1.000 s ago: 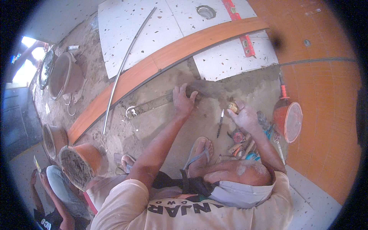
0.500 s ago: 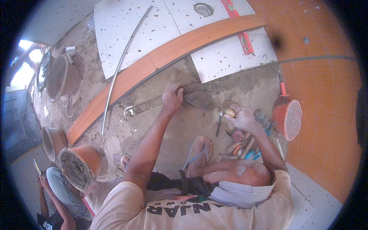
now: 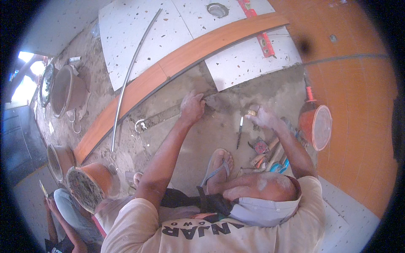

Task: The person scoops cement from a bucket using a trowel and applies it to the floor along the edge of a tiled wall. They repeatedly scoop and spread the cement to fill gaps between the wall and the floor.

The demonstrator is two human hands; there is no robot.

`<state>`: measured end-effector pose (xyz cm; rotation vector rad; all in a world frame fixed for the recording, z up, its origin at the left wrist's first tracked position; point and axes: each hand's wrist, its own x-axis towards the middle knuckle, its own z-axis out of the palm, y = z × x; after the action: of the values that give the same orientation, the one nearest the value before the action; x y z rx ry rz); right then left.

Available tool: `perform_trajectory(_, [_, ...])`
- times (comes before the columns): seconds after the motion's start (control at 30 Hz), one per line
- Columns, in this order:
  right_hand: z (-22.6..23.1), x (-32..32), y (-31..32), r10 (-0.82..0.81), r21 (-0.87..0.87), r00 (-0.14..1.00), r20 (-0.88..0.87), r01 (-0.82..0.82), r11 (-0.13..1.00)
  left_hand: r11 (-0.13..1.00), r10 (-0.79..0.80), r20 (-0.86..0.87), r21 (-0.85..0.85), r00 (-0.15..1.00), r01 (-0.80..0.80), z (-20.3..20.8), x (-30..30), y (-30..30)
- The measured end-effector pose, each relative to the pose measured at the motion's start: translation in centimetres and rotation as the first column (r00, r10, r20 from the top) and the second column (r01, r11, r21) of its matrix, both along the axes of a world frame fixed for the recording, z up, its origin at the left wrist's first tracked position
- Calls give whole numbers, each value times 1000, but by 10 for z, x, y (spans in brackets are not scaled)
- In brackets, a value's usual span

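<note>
My left hand [image 3: 192, 108] is low over the grey mortar floor, its fingers curled and its fingertips near the corner of a white speckled tile [image 3: 253, 63]. Whatever it may be holding is hidden. To its right, the fingers of my right hand [image 3: 265, 117] are closed round a small gold-coloured piece [image 3: 252, 112], whose kind I cannot make out. A dark patch [image 3: 217, 103] of floor lies between the hands. Just below my right fingertips is a slim pen-like tool [image 3: 239, 134], dark with a white end.
A long wood-look plank [image 3: 168, 69] crosses the tiles, with a red level [image 3: 265, 44] partly under it. A metal strip [image 3: 128, 78] lies over the plank. Buckets [image 3: 95, 177] stand left, an orange pail [image 3: 315, 126] right. Hand tools [image 3: 260, 146] lie by my knee. Another person [image 3: 67, 211] sits lower left.
My left hand has shifted slightly right, its fingers more curled. My right hand has moved slightly up with the gold-coloured piece, turning so less of it shows. The view has tilted a little.
</note>
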<state>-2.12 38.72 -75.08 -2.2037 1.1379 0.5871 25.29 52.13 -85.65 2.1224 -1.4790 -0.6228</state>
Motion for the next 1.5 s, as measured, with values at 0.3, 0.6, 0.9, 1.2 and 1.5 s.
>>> perform_trajectory(0.3, [13,-9,14,-180,110,982,-60,186,976,999,-27,97,-16,995,29,-4,-2,-1])
perform_trajectory(0.6, [10,-28,9,-198,9,980,22,198,980,991,53,57,-129,997,-45,16,-36,0])
perform_trajectory(0.9, [12,-20,6,-36,-137,981,192,63,989,901,407,-668,407,623,-151,21,-28,9])
perform_trajectory(1.2, [-27,-32,14,-138,37,979,151,133,990,868,458,-749,494,-478,57,-13,-41,17])
perform_trajectory(1.5, [-30,-51,27,-283,142,953,112,267,953,989,-86,-994,-78,60,127,-40,-59,22])
